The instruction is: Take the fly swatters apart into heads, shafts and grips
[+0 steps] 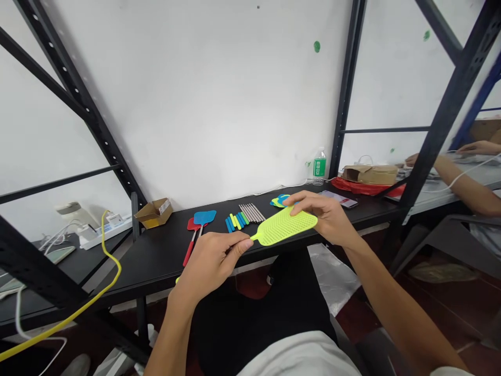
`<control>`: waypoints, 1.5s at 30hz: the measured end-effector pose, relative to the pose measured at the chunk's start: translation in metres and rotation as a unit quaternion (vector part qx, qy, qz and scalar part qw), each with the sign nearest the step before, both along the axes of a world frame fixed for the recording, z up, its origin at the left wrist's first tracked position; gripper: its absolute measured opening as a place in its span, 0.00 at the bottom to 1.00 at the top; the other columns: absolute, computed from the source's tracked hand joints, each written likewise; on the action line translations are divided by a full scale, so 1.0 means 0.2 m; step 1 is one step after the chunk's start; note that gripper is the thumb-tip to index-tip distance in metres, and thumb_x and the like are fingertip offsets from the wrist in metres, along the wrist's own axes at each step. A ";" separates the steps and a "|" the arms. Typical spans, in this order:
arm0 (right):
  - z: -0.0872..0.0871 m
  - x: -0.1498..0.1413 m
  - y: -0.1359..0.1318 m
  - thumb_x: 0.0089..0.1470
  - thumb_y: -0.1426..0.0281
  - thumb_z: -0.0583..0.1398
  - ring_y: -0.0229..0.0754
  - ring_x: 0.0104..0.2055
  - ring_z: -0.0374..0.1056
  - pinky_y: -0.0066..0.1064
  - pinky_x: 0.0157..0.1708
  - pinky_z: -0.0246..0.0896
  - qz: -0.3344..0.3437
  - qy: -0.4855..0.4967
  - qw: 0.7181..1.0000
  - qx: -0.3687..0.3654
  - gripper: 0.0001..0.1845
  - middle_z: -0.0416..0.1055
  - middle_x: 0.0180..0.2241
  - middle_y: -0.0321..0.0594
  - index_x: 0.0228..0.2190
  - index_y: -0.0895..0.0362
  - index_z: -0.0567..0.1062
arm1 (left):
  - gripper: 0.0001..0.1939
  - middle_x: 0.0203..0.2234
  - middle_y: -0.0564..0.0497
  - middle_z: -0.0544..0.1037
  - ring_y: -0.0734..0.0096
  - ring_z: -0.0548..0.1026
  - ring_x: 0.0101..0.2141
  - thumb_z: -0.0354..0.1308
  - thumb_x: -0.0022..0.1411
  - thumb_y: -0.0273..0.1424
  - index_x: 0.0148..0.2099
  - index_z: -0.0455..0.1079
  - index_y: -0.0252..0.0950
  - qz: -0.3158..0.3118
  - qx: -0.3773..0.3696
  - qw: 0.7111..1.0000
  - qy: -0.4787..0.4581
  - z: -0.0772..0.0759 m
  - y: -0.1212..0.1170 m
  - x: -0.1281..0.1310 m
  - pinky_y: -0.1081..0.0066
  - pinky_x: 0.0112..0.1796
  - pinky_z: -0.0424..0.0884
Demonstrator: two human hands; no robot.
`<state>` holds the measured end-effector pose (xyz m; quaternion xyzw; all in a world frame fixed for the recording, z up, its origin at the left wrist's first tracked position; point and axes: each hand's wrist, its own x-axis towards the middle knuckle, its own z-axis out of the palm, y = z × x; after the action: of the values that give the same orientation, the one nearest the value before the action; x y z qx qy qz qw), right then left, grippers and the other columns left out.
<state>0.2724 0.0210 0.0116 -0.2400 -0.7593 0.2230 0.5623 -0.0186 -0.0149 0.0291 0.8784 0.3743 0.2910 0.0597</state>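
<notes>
A yellow-green fly swatter (287, 225) is held above the front edge of the black table. My left hand (211, 263) is closed around it near the neck, and a bit of yellow shows below that hand. At the far end of the perforated head, my right hand (323, 214) grips the edge between thumb and fingers. Beyond lie a blue swatter (204, 216) and a red swatter (189, 253), partly overlapping. Several blue, yellow and green handle grips (237, 222) sit beside a row of metal rods (252, 212). Loose swatter heads (279, 200) are partly hidden behind my right hand.
A small open cardboard box (154, 213) stands at the table's left end. At the back right are a water bottle (319, 167), a phone (340, 198) and a carton (370, 174) on red plastic. Black shelf posts (450, 104) frame both sides. Another person's arm (465, 183) shows at right.
</notes>
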 end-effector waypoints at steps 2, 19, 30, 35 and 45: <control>-0.01 -0.01 0.01 0.60 0.60 0.65 0.52 0.52 0.72 0.42 0.46 0.71 -0.002 0.020 1.000 0.006 0.09 0.74 0.51 0.45 0.33 0.50 0.84 | 0.20 0.21 0.57 0.67 0.75 0.58 0.23 0.47 0.75 0.39 0.33 0.72 0.37 -0.006 -0.003 1.000 0.005 0.00 0.00 0.01 0.71 0.28 0.54; -0.01 -0.07 0.00 0.59 0.61 0.66 0.44 0.42 0.75 0.35 0.43 0.71 0.128 0.011 0.978 -0.166 0.18 0.79 0.44 0.43 0.49 0.55 0.81 | 0.14 0.30 0.55 0.81 0.72 0.73 0.28 0.53 0.72 0.42 0.42 0.78 0.43 0.080 0.042 0.996 0.014 -0.04 0.05 -0.03 0.71 0.30 0.58; -0.03 -0.07 0.03 0.59 0.62 0.66 0.48 0.47 0.73 0.40 0.46 0.69 0.048 -0.001 0.996 -0.070 0.10 0.79 0.43 0.43 0.41 0.52 0.84 | 0.15 0.24 0.55 0.74 0.71 0.68 0.25 0.49 0.74 0.39 0.41 0.74 0.41 0.053 0.010 0.999 0.006 -0.05 0.06 -0.02 0.70 0.29 0.55; -0.04 -0.07 0.05 0.59 0.63 0.67 0.48 0.52 0.72 0.41 0.50 0.68 0.058 0.020 0.997 -0.053 0.07 0.78 0.47 0.43 0.39 0.49 0.85 | 0.14 0.25 0.56 0.74 0.71 0.68 0.26 0.47 0.75 0.39 0.46 0.74 0.41 0.030 -0.006 1.000 0.000 -0.04 0.04 -0.01 0.71 0.30 0.56; -0.08 -0.09 0.09 0.59 0.58 0.66 0.48 0.46 0.74 0.40 0.48 0.69 0.071 0.017 0.991 -0.113 0.17 0.78 0.44 0.43 0.45 0.55 0.81 | 0.20 0.21 0.56 0.70 0.71 0.63 0.23 0.45 0.75 0.43 0.38 0.73 0.41 0.083 0.025 0.995 0.050 -0.05 0.09 -0.02 0.69 0.29 0.53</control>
<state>0.2545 0.0380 -0.0039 -0.2436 -0.7349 0.3509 0.5268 -0.0222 0.0036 0.0193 0.8588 0.4412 0.2602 -0.0048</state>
